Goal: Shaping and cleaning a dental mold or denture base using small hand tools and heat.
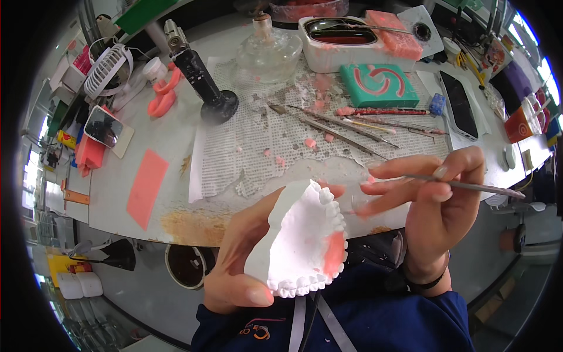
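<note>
Nearest to the body, the left hand (pixel 234 264) holds a white dental cast (pixel 296 234), its thumb pressed at the lower left corner and its fingers mostly hidden behind. The cast is tilted, with the hollow side up; its long axis runs roughly away from the person. The row of teeth goes along the right side and the lower edge. A pink patch (pixel 335 252) lies inside the right-hand row, so it is on the side of the right hand (pixel 443 205).

This right hand pinches a thin metal tool (pixel 481 188) between thumb and fingers. The tool lies almost crosswise to the cast, above and to the right of the patch, and well apart from it. Some fingers are blurred just beside the teeth; whether they touch cannot be told.

Farther, on printed paper (pixel 217 158), several metal tools (pixel 337 132) lie, and behind them stand a green box (pixel 352 88) and a glass lamp (pixel 267 58).
</note>
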Demonstrator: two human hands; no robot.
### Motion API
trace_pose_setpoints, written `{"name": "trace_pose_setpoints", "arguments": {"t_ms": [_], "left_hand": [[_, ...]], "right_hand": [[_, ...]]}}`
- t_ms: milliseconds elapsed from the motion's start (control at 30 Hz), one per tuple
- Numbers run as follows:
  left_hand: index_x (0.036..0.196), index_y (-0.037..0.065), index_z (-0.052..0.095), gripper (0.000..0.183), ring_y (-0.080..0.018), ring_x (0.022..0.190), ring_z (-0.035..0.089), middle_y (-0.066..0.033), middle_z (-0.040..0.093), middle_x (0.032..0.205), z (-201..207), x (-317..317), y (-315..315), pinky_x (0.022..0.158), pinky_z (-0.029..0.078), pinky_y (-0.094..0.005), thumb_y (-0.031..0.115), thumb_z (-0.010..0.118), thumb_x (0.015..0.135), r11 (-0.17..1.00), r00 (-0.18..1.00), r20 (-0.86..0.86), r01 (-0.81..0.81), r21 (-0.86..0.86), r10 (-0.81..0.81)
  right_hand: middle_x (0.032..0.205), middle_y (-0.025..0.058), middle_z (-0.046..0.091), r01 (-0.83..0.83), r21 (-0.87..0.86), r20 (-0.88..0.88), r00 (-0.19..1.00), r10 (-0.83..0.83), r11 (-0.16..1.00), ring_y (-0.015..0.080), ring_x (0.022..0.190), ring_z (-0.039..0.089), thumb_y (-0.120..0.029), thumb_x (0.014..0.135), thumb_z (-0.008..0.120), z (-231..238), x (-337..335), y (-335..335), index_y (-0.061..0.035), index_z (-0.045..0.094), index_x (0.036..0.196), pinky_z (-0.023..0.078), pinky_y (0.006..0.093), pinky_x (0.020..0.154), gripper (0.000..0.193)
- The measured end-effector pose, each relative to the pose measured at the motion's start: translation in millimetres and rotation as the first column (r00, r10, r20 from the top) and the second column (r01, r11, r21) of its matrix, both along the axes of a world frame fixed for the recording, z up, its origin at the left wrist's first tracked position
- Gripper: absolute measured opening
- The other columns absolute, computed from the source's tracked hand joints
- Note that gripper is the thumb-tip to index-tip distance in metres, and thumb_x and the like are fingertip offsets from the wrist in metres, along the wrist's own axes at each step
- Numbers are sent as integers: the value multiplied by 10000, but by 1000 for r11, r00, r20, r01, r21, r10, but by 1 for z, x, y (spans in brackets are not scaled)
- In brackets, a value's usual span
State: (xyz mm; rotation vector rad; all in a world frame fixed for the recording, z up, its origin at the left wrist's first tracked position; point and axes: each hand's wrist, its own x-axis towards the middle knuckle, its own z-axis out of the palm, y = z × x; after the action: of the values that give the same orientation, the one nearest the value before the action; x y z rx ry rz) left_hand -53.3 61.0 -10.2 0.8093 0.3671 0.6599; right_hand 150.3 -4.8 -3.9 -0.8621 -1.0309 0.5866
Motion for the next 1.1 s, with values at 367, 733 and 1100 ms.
{"name": "trace_pose_setpoints", "arguments": {"t_ms": [367, 733, 1100], "left_hand": [[1435, -192, 7, 1400, -230, 914, 640, -194, 650, 1025, -3, -1, 13, 928, 485, -287, 672, 723, 596, 950, 948, -49, 313, -21, -313], [1404, -149, 300, 1163, -192, 954, 604, -159, 604, 1088, 1, 5, 2, 879, 402, -296, 594, 668, 588, 989, 987, -72, 143, -33, -145], [1388, -166, 258, 1271, -377, 1220, 502, -310, 408, 1376, 4, 1, 0, 1038, 403, -452, 751, 634, 591, 995, 982, -165, 98, -7, -98]], "right_hand": [[765, 163, 705, -229, 140, 537, 835, 120, 963, 346, 785, 729, -60, 712, 832, 10, 8, 2, -44, 581, 840, 626, 371, 659, 282], [792, 154, 717, -242, 154, 613, 784, 99, 958, 309, 787, 735, -59, 740, 814, 17, 8, -2, -52, 554, 840, 621, 335, 576, 279], [867, 187, 669, -265, 341, 745, 661, -88, 902, 376, 835, 719, -12, 819, 736, 5, -2, -3, 8, 491, 922, 639, 418, 626, 266]]}}
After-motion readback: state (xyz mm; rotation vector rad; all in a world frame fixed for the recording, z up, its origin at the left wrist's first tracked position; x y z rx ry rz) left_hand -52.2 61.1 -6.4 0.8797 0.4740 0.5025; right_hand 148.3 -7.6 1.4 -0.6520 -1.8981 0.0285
